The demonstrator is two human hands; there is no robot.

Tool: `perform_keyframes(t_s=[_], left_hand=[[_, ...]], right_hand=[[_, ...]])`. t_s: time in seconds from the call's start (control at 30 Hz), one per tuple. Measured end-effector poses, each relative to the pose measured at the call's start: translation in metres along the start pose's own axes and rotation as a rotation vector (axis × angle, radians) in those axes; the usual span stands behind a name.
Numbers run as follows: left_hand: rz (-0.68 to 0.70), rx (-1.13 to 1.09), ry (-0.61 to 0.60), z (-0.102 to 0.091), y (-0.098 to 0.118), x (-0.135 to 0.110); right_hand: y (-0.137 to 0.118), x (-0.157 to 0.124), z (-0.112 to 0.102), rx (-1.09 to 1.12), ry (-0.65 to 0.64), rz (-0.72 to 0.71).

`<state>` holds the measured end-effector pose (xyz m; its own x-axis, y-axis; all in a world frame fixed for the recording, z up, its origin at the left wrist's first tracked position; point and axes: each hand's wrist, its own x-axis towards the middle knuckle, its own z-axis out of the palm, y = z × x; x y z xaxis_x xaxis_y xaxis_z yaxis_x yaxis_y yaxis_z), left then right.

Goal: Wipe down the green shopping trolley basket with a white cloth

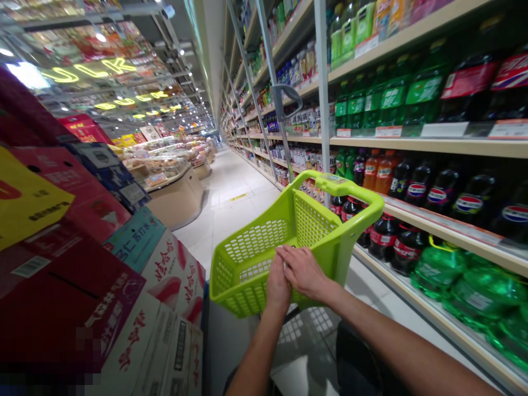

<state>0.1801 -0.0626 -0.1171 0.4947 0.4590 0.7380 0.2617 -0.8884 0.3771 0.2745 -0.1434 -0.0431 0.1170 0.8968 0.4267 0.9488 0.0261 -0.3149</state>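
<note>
A lime-green plastic shopping cart (247,294) with a perforated basket stands on the aisle floor in front of me. My left hand (278,279) is closed, its fingers curled in front of the basket's near side. Close against it, my right hand (304,270) has its fingers bent over toward the left fingertips. Both overlap the near rim in the picture; whether they grip that rim or something small between them is hidden. The cart's curved handle (367,212) rises to the right, with neither hand on it. I see no goods in the visible part of the basket.
Shelves (412,146) of soda bottles line the right side, with large green bottles (439,269) at the bottom. Stacked drink cartons (165,269) crowd the left. Beyond them stands a display counter (177,198) of packaged goods. The pale tiled aisle (235,176) runs ahead.
</note>
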Motion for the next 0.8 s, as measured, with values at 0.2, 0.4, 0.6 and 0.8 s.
perform_keyframes(t_s=[0.2,0.4,0.6,0.8], left_hand=[[-0.010,0.305,-0.200,-0.038,-0.024,-0.025],[-0.038,0.459,-0.368,-0.055,-0.024,-0.022],[-0.028,0.504,-0.333,-0.050,-0.017,-0.018],[-0.062,0.531,-0.286,-0.039,-0.010,-0.018]], right_hand=[[-0.020,-0.002,0.020,-0.063,-0.069,-0.076],[0.006,0.007,0.031,-0.263,0.025,-0.171],[0.093,-0.020,-0.038,-0.374,0.337,-0.117],[0.127,-0.038,-0.076,-0.459,0.578,0.061]])
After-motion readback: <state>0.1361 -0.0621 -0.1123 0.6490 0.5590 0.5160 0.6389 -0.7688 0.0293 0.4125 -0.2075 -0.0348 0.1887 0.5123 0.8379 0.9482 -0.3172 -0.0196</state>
